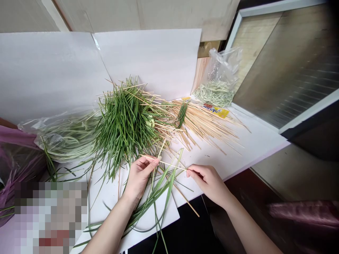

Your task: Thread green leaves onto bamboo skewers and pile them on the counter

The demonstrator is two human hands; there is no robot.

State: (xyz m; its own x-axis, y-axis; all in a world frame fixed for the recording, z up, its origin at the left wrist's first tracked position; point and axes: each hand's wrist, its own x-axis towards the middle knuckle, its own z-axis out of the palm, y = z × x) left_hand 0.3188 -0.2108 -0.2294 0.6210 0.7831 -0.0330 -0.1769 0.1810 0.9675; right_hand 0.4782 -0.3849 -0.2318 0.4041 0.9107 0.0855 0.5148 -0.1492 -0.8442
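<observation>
Left hand (pixel 139 178) and right hand (pixel 208 183) nearly closed, pinching one thin wooden skewer (pixel 169 164)

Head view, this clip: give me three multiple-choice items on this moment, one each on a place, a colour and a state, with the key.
1. Where do the loose wooden skewers lie in this view?
A. To the right of the heap of green leaves
B. Inside a plastic bag
C. On the floor

2. What colour is the printed packet beside them?
A. Purple
B. Yellow
C. Blue

3. What is the left hand doing?
A. Lying flat and empty
B. Gripping a plastic bag
C. Holding a thin skewer along with the right hand

1: A, they fan out on the white surface beside the leaves.
2: B, yellow shows around its print.
3: C, the skewer runs between both hands' fingers.
</observation>
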